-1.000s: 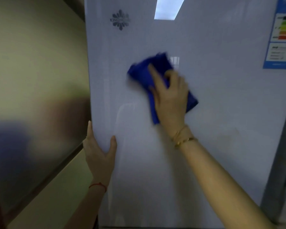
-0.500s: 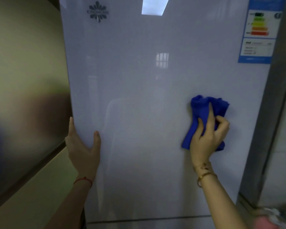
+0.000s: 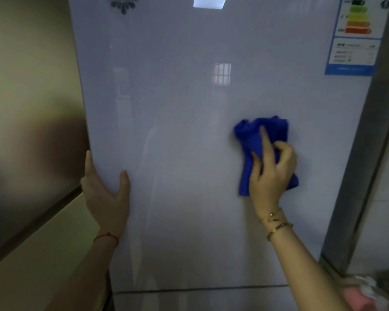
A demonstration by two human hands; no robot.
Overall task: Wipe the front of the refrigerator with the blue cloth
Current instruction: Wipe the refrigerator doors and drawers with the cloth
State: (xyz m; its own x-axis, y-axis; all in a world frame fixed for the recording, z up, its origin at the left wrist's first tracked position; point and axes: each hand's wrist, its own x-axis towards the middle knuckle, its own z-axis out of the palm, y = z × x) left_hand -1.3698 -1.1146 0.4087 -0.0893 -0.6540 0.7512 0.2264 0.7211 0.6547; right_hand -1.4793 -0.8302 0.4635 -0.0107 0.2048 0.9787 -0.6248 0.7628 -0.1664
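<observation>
Blue cloth (image 3: 254, 140) sits bunched against the refrigerator door (image 3: 189, 108), right of centre in the frame, roughly mid-height of the upper door panel. Right hand (image 3: 272, 173) is flat on top of it: index finger stretched up over the cloth, other fingers curled and gripping the bunch, palm pressing it to the panel. Left hand (image 3: 106, 187) is wrapped around the door's left edge, centre left of the frame, thumb on the front face and fingers spread along the side, apparently bracing it.

Progress, judged from this frame only: wipe is mid-stroke, not finished. Door surface is glossy with reflections, so no visible boundary between wiped and unwiped areas; can't tell what's covered. Likely left: strip along the right edge under the energy label (image 3: 357, 34) in the upper right, the top near the logo (image 3: 122, 4), the band above the door seam (image 3: 200, 289) at the bottom, and the lower door below that seam, barely in view.
</observation>
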